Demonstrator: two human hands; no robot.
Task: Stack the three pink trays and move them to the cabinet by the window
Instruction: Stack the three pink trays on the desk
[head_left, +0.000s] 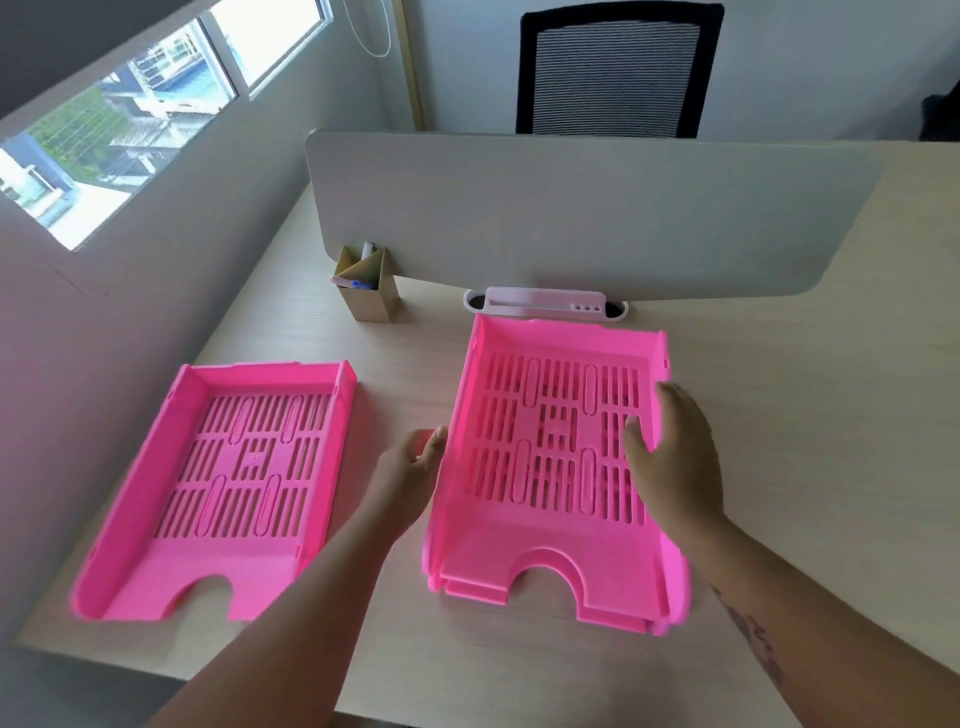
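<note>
Lengthwise, stacked trays (519, 545), notches nearward.

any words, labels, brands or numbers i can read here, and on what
No text can be read.
left pink tray: moulded mark at its centre, too blurred to read.
stacked pink trays: a like mark, also too blurred.
tattoo on the right forearm: too blurred to tell.
</note>
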